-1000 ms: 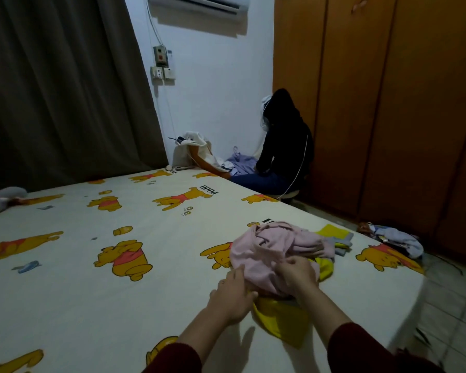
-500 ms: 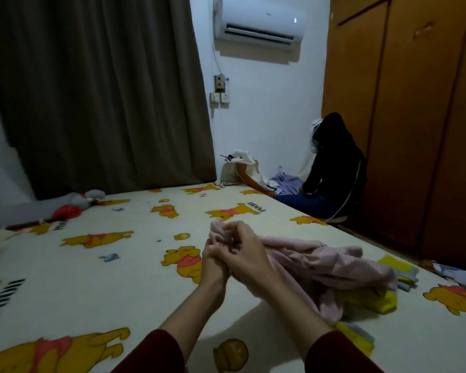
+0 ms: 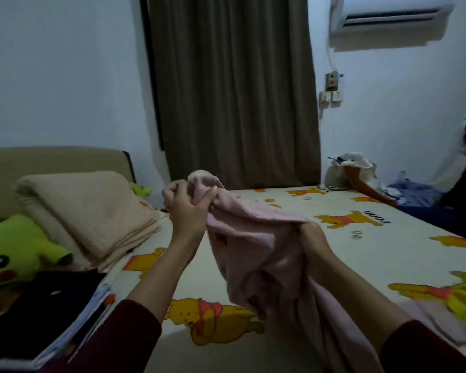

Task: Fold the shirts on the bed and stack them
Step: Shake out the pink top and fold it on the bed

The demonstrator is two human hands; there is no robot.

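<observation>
Whereas 0.5 s ago the pink shirt (image 3: 256, 246) trailed off a heap on the bed (image 3: 301, 265), now lifted clear of the sheet and held up between both hands, well away from that heap. Left hand (image 3: 186, 208) pinching 1 bunched end high up, fingers curled round the cloth; right hand (image 3: 313, 244) lower, closed on another part. Probably being opened out for a first fold; soft, crumpled, hanging in loose folds, nothing folded yet.
</observation>
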